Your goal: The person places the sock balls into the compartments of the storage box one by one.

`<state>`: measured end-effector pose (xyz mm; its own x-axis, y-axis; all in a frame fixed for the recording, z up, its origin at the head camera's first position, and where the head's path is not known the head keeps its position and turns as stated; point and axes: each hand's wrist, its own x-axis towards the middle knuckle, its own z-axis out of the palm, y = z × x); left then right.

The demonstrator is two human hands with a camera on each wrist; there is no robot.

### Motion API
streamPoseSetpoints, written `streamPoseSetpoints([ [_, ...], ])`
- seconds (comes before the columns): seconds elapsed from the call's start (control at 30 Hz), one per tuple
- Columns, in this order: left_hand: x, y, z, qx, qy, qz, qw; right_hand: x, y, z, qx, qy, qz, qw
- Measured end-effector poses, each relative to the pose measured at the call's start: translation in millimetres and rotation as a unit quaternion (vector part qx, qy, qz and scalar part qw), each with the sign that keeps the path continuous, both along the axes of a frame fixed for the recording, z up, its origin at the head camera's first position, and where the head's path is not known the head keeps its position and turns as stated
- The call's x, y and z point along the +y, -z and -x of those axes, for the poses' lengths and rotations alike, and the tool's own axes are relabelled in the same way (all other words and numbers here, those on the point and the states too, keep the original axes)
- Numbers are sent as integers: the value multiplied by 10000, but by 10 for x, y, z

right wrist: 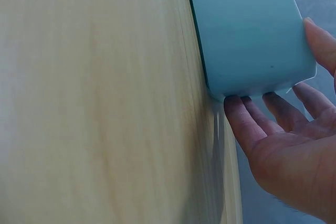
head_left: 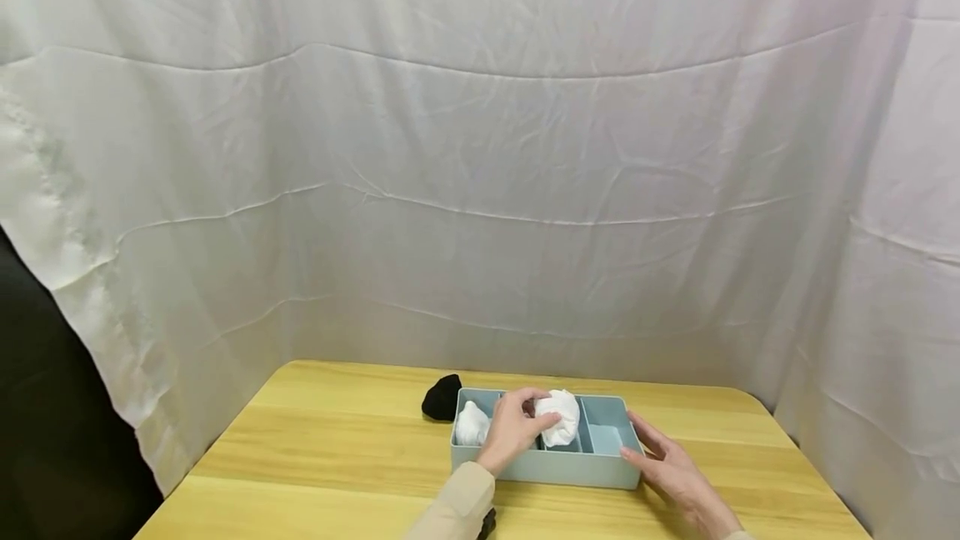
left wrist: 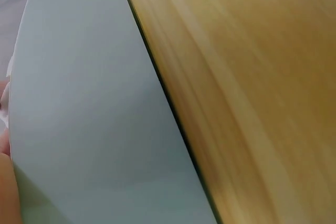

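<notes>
The left hand (head_left: 512, 430) grasped a white bundle (head_left: 561, 416) in the box's (head_left: 555, 467) middle compartment. The right hand (head_left: 667, 461), fingers (right wrist: 247, 121) straight, pressed the box's right end; a black bundle (head_left: 442, 397) lay behind its left corner.

soft, even light fills the head view, sharp throughout, with only faint shadows in the folds of the white backdrop (head_left: 480, 148) and a dark gap at far left. both wrist views are close and soft-focused, the wooden table (left wrist: 262, 77) grain smeared by blur.
</notes>
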<state>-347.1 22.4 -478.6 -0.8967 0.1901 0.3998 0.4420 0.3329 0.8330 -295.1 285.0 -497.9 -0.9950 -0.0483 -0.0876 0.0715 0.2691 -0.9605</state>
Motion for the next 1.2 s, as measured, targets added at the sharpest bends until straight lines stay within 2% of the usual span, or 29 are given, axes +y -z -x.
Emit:
streamPoseSetpoints([
  [0.37,8,7,0,-50,5,11,10000,-7,1,-12,13,6,54,10000],
  [0.67,-27,27,-31,-431,142,-21,9990,-5,25,6,-104,47,-25,9999],
  [0.9,-31,13,-28,-279,113,-124,9995,14,24,35,-102,17,-18,9999],
  [1.0,-43,13,-26,-186,198,-267,9993,17,11,30,-159,37,-8,9999],
  [1.1,-73,17,-31,-151,433,-544,9975,9,4,16,-211,43,-21,9998],
  [1.2,-108,20,-34,-290,700,-963,9925,11,8,-5,-200,47,-12,9998],
])
